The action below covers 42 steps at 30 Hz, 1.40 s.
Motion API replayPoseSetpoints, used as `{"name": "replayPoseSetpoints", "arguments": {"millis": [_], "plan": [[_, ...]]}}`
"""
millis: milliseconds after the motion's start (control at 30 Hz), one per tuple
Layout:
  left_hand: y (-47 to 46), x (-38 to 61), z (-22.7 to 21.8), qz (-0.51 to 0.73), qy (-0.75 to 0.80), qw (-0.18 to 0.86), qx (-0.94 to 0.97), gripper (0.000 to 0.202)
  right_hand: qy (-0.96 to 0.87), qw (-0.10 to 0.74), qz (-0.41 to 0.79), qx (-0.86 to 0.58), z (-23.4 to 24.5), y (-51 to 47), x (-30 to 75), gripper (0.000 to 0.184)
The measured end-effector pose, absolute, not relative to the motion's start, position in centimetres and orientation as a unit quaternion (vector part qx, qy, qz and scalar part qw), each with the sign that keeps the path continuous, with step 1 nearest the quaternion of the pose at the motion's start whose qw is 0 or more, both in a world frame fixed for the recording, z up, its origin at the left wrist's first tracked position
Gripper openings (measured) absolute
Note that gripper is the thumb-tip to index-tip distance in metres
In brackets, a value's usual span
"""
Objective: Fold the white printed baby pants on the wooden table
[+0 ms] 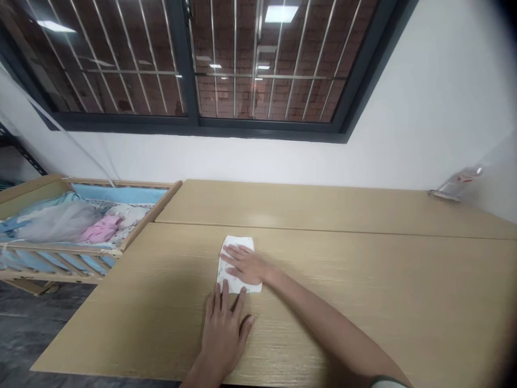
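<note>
A white folded cloth (pixel 238 243) with a faint print lies flat on the pale wooden tabletop (pixel 363 280). My right hand (pixel 246 264) rests palm down on its middle, fingers spread and pointing left. Just below, my left hand (pixel 224 328) lies flat with fingers apart, most of its palm on the wood. Its fingertips reach the near edge of the cloth. Neither hand grips anything; the cloth's centre is hidden under my right hand.
To the left stands a wooden crib (pixel 151 215) with blue lining, holding bedding and a pink cloth (pixel 100 229). A clear plastic packet (pixel 456 183) sits at the back right. Behind the table are a white wall and a dark-framed window (pixel 262 128). A seam crosses the tabletop.
</note>
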<state>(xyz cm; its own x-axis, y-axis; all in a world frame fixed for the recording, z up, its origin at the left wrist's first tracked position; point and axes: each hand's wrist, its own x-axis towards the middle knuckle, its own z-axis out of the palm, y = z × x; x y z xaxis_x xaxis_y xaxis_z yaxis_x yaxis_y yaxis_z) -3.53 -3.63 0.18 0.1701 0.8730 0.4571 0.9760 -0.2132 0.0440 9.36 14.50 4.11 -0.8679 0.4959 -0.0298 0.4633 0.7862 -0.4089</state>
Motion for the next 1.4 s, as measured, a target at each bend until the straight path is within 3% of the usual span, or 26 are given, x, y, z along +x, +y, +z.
{"name": "replayPoseSetpoints", "arguments": {"millis": [233,500,600,733,933,1133,1233,1400], "plan": [[-3.7,-3.5,0.3,-0.181,-0.608,0.140,-0.760,0.060,-0.946,0.081,0.162,-0.270,3.6,19.0,10.3,0.057],[0.1,-9.2,0.6,-0.194,-0.537,0.036,-0.820,0.030,-0.891,0.249,0.177,-0.335,5.0,13.8,12.6,0.048],[1.9,-11.6,0.9,-0.213,-0.452,0.030,-0.866,0.025,-0.906,0.209,0.216,-0.299,5.8,10.6,14.6,0.047],[3.1,-12.4,0.9,-0.249,-0.423,0.007,-0.871,0.024,-0.922,0.165,0.195,-0.291,5.6,7.0,16.6,0.068],[5.2,-12.5,1.5,-0.278,-0.469,-0.190,-0.816,0.029,-0.892,0.236,0.208,-0.326,4.6,6.9,16.4,0.028],[9.0,-13.1,3.2,-0.284,-0.458,-0.300,-0.787,0.040,-0.788,0.288,0.288,-0.462,4.1,11.1,15.2,0.027],[10.9,-12.1,3.4,-0.293,-0.503,-0.289,-0.760,0.036,-0.747,0.304,0.284,-0.519,3.7,13.1,14.5,0.024],[12.6,-9.8,2.2,-0.281,-0.622,-0.173,-0.710,0.027,-0.723,0.256,0.190,-0.613,3.3,14.7,12.8,0.020]]}}
